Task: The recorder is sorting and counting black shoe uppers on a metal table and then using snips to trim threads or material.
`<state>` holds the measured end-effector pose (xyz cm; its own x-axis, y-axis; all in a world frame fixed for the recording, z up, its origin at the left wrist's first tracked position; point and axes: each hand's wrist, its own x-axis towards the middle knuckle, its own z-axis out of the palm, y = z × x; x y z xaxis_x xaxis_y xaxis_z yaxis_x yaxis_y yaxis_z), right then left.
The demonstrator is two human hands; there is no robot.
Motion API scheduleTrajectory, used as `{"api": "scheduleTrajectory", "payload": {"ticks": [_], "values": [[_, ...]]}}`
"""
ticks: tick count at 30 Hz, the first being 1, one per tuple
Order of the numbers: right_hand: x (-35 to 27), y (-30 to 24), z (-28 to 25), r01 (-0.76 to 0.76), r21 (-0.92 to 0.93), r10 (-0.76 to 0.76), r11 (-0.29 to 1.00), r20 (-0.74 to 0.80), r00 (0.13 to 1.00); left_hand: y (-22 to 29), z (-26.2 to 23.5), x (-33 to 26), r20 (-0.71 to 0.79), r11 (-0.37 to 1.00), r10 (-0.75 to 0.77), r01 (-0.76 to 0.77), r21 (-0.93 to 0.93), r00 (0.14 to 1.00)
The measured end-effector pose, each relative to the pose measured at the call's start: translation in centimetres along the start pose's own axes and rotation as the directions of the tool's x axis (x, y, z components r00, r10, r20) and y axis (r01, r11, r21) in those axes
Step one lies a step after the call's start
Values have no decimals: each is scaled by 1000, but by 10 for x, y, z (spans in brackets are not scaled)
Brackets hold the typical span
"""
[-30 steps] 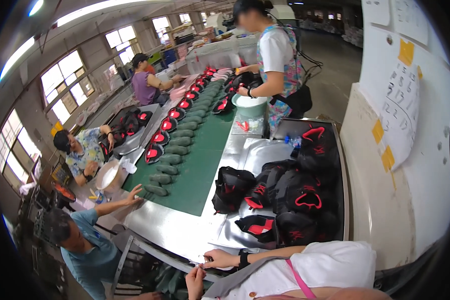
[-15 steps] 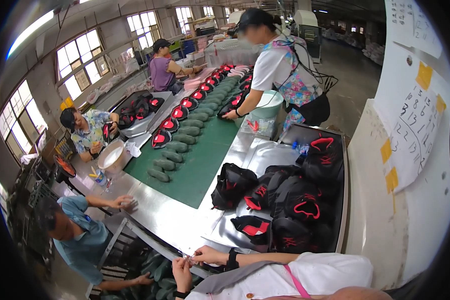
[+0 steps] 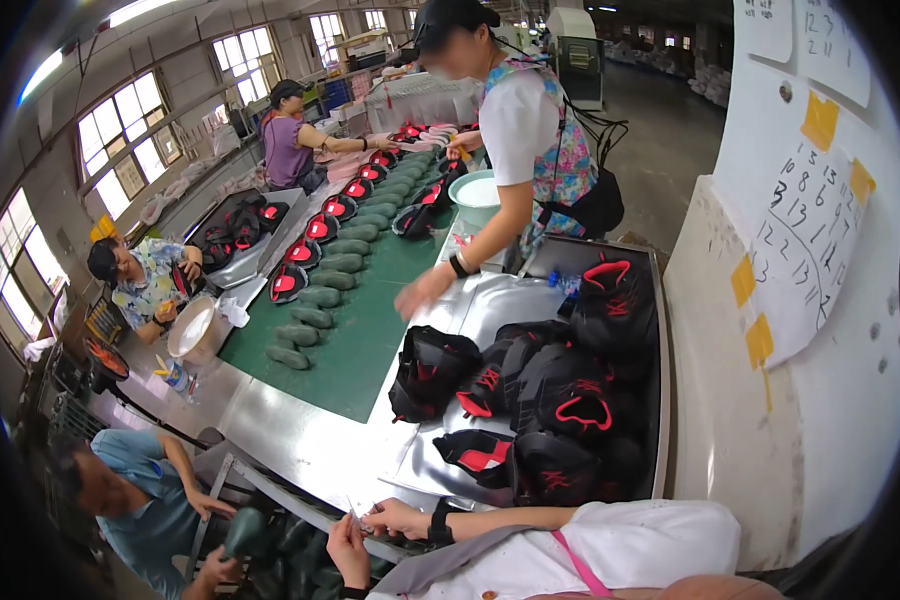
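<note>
In front of my body, at the table's near edge, both hands meet in a pinch. My left hand (image 3: 347, 552) holds its fingertips up, closed on a small pale thing (image 3: 354, 512) too small to name. My right hand (image 3: 398, 519), with a black band at the wrist, reaches in from the right and pinches at the same spot. Just beyond my hands lies the bare metal tabletop (image 3: 320, 465). Closest on the right is a black shoe upper (image 3: 480, 455) with a red lining, beside a pile of similar uppers (image 3: 560, 390).
On the green belt (image 3: 355, 370) stand rows of dark green shoe lasts (image 3: 320, 296) and red-and-black uppers (image 3: 288, 283). A co-worker's arm (image 3: 470, 258) reaches over the belt. At lower left, a person in blue (image 3: 145, 480) handles a last (image 3: 245, 530) beside a metal rack. A wall rises at right.
The co-worker across the belt has let go of an upper and moved an arm nearer. The person in blue has lifted a green last. My hands stay together; the view has shifted slightly.
</note>
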<state>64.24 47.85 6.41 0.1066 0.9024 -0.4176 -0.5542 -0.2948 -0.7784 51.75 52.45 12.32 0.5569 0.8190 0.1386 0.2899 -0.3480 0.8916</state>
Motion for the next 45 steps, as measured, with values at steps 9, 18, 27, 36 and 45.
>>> {"api": "scheduleTrajectory", "payload": {"ticks": [9, 18, 27, 36, 45], "values": [[5, -5, -2, -59, 148, 63, 987, -22, 998, -4, 8, 4, 112, 917, 198, -225, 330, 974], [0, 0, -14, 5, 166, -13, 986, 49, 999, -6, 18, -5, 61, 865, 239, -241, 440, 969], [-16, 1, -9, 21, 78, -8, 997, -166, 986, 4, 21, -1, 301, 689, 267, -400, 605, 915], [-21, 18, 1, 117, 13, -112, 993, -201, 973, -27, 18, -17, 83, 971, 11, -31, 237, 996], [-11, 16, 0, 168, 17, -161, 986, -220, 962, -39, 28, 10, -102, 977, 144, -126, 170, 984]]}}
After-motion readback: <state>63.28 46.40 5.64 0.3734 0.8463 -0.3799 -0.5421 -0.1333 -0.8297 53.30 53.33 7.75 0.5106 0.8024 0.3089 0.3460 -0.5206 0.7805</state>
